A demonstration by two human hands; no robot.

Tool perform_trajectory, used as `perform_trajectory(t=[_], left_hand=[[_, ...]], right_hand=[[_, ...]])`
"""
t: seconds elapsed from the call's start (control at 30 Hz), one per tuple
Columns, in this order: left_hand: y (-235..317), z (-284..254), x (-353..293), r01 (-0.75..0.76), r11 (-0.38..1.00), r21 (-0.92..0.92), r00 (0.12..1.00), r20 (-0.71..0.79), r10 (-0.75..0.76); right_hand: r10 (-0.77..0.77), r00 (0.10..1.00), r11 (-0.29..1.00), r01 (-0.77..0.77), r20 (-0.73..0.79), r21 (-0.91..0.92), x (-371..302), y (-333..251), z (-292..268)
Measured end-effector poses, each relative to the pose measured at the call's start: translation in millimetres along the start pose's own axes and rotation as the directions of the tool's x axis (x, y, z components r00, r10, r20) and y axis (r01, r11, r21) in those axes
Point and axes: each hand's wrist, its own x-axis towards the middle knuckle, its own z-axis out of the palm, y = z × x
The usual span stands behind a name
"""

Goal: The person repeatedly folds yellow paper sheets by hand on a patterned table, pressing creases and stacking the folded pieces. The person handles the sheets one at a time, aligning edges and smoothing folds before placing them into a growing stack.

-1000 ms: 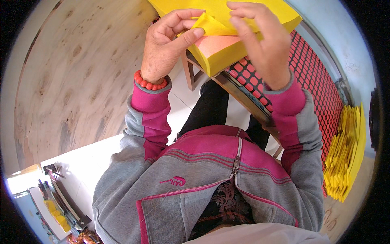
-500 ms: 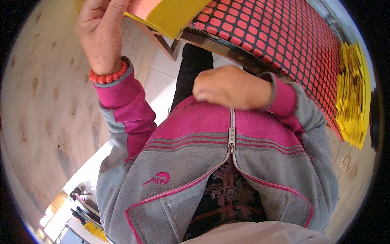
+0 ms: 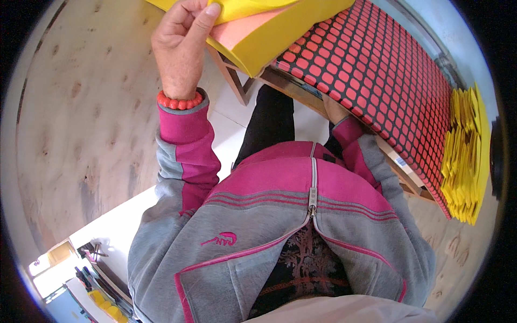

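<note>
At left the left hand (image 3: 183,46) pinches the yellow cloth (image 3: 283,42) by an edge — its visible length slanting up rightward over the table's (image 3: 371,59) near corner — while the farther right hand (image 3: 335,109) reaches under the tabletop, fingers hidden, grip impossible to tell.

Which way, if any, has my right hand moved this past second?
Yes: your right hand moved toward you, from over the yellow material to beneath the near edge of the patterned tabletop.
</note>
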Motion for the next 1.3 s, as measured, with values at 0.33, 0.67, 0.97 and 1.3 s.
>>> perform_trajectory(t=[0.33,0.67,0.97,1.3], left_hand=[[17.8,8.3,-3.9,-0.012,0.993,-0.114,0.996,0.082,0.021],[16.8,5.3,-2.7,0.010,0.991,-0.133,0.995,0.105,0.004],[18.4,3.1,-4.0,0.066,0.987,-0.148,0.992,0.118,-0.049],[15.6,1.0,-5.1,0.067,0.985,-0.161,0.991,0.129,-0.046]], right_hand=[[-0.022,0.999,0.998,0.023,-0.031,0.060,12.9,-11.2,-21.7],[-0.557,0.769,0.432,-0.056,0.315,0.900,79.2,-55.7,-232.6],[-0.266,0.894,0.686,0.439,-0.362,0.580,212.2,-93.8,-243.0],[-0.238,0.932,0.523,0.360,-0.274,0.772,227.8,-110.2,-194.3]])
